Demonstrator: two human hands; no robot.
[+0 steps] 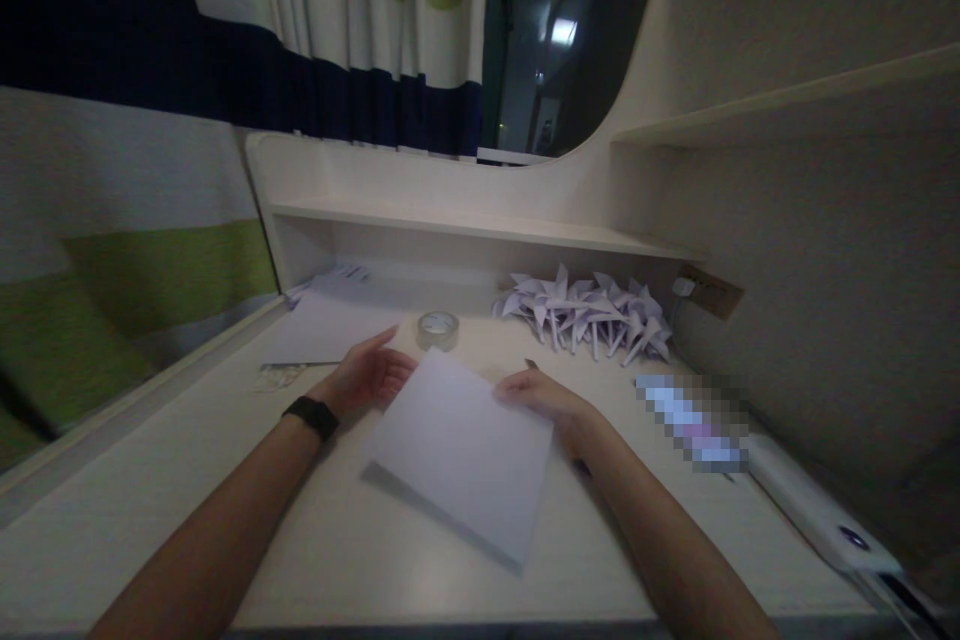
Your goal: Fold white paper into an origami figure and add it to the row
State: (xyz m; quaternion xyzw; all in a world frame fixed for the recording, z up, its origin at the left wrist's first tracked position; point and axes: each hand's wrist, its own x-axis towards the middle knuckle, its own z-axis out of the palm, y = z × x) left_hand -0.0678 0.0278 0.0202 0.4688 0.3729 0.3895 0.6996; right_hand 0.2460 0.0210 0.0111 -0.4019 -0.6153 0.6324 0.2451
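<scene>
A white sheet of paper (465,455) is held tilted just above the desk, its near edge casting a shadow. My right hand (544,397) pinches its upper right edge, thumb on top and the other fingers mostly hidden beneath. Beside the sheet's upper left edge is my left hand (367,378), palm turned inward, thumb out and fingers loosely bent, with nothing visible in it. A roll of clear tape (438,328) lies just beyond the sheet. Past the left hand rests a stack of white paper (319,325).
A pile of white paper pinwheels (592,310) is at the back right. To the right lie a blurred-out phone-like device (690,425) and a white power strip (817,505) with cables. A low shelf (465,225) spans the desk's back, with curtains (375,30) behind.
</scene>
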